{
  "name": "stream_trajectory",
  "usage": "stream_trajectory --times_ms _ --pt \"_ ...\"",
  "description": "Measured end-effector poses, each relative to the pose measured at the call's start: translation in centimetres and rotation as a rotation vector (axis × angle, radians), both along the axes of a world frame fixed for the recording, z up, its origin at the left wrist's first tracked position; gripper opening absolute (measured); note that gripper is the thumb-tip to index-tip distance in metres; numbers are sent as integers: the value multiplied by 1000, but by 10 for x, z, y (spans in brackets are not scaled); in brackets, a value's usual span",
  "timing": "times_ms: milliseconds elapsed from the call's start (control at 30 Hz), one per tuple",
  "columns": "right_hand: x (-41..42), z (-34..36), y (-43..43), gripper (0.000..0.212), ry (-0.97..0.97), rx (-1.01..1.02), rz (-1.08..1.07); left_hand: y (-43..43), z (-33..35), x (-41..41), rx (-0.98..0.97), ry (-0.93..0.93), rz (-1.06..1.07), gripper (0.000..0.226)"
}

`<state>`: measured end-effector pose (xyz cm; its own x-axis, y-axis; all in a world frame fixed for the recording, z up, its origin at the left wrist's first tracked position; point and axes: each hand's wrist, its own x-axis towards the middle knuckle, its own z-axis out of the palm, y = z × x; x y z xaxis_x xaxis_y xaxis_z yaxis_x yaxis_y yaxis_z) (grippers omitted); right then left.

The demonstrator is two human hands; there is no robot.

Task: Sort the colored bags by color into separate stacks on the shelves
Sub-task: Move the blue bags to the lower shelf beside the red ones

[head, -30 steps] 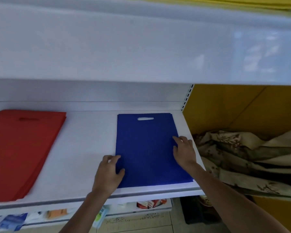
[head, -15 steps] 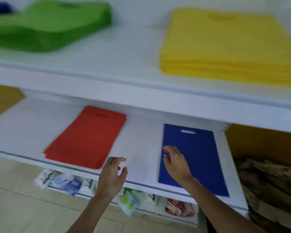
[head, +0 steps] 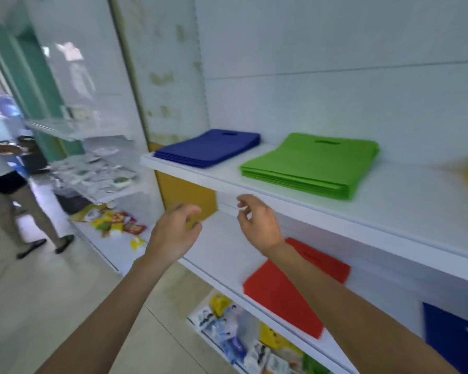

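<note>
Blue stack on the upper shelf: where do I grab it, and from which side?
Pinch the near edge of the blue stack from the front: it lies flat, that edge close to the lip of the upper shelf, while its handle cut-out sits at the far wall end.

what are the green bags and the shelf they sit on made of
Green bags: likely non-woven fabric, matte, thin flat layers with a cut-out handle slot.
Shelf: smooth white, faint sheen, maybe painted metal or laminate; cannot tell which.
</note>
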<state>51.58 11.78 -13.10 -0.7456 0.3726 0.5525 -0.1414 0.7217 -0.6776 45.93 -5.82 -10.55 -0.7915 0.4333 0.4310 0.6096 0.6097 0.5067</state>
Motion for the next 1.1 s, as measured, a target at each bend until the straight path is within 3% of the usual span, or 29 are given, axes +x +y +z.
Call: stream_trajectory --times_ms 300,700,900,1100 --pt "-104 65 -17 36 -1 151 22 -17 35 -84 45 53 36 26" --pt "-230 102 4 33 -20 169 7 -12 54 -207 88 82 37 28" --pt "-270 98 28 32 -42 215 -129 17 48 -284 73 51 -117 26" --pt "-302 114 64 30 -21 233 -442 51 66 -377 58 105 -337 25"
